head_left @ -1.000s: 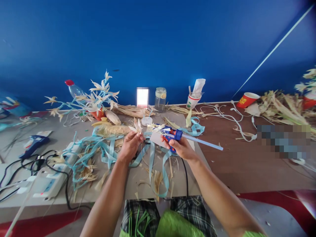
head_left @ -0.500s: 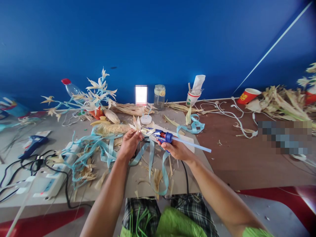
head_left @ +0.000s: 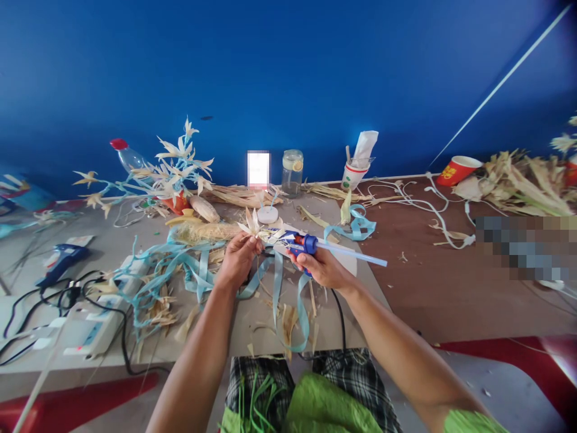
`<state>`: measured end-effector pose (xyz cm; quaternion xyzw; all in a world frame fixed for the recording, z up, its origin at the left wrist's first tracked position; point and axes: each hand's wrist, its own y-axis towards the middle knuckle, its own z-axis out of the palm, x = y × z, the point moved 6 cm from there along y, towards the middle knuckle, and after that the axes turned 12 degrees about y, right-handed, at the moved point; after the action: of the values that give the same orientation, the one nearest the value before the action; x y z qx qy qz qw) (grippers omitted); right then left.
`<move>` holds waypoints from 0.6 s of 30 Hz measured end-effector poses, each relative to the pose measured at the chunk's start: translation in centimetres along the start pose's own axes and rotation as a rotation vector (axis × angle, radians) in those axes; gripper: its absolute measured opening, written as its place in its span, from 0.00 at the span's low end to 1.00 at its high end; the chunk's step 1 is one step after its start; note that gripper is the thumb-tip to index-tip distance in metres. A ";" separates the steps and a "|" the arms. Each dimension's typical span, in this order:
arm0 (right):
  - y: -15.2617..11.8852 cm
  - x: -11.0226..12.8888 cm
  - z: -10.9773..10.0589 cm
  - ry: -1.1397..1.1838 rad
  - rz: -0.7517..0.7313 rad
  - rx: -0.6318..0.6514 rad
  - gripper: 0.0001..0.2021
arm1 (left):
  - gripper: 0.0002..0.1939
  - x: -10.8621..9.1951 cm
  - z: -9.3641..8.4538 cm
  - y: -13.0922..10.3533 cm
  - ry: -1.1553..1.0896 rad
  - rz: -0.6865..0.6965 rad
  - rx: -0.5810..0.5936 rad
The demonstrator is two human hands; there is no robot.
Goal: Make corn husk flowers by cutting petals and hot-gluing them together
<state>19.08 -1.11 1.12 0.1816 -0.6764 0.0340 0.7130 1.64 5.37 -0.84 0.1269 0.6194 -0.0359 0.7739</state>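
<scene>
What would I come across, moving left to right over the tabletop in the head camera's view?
A blue glue gun lying down, red-capped bottle, left hand pinching a pale husk flower, right hand gripping a second glue gun, tilted red paper cup, heap of dry husks.

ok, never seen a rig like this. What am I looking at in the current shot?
There is no machine: a camera worn on a person's head looks forward and down at two bare hands. The left hand pinches a pale flower shape of dried husk. The right hand grips a blue glue gun with a translucent stick out of its back. On the table lie a second blue glue gun, a white power strip, light blue ribbon and loose husk scraps.
</scene>
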 end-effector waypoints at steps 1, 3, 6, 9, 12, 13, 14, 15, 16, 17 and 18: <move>0.0 0.1 0.0 0.036 0.005 -0.005 0.26 | 0.10 -0.1 0.0 0.0 -0.003 0.004 0.001; 0.0 0.6 0.0 0.116 0.010 -0.016 0.27 | 0.11 -0.2 0.0 0.0 -0.006 0.003 -0.010; 0.1 1.4 0.3 0.211 0.003 -0.008 0.27 | 0.12 -0.1 -0.2 0.1 0.003 -0.019 -0.041; 0.1 1.7 0.5 0.243 -0.004 0.011 0.26 | 0.11 0.0 -0.3 0.2 -0.012 -0.016 -0.061; 0.0 1.4 0.4 0.224 0.000 0.006 0.26 | 0.10 -0.1 -0.2 0.1 -0.059 -0.015 -0.052; 0.0 1.2 0.3 0.200 0.003 0.003 0.27 | 0.10 -0.1 -0.1 0.0 -0.077 -0.023 -0.043; 0.0 1.1 0.2 0.163 0.004 0.001 0.27 | 0.09 -0.2 0.0 0.0 -0.096 -0.033 -0.034; 0.0 1.0 0.2 0.112 0.000 -0.001 0.26 | 0.09 -0.2 0.1 -0.1 -0.116 -0.043 -0.025; 0.0 1.0 0.1 0.053 -0.014 -0.006 0.25 | 0.08 -0.3 0.2 -0.1 -0.136 -0.053 -0.015; 0.0 1.1 0.0 -0.010 -0.035 -0.010 0.25 | 0.08 -0.4 0.2 -0.2 -0.160 -0.060 -0.009; 0.0 1.2 0.0 -0.076 -0.065 -0.015 0.24 | 0.08 -0.5 0.3 -0.2 -0.189 -0.065 -0.009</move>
<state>19.18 -1.30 2.34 0.1992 -0.6970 -0.0011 0.6888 1.73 5.04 -0.37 0.0994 0.5477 -0.0702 0.8278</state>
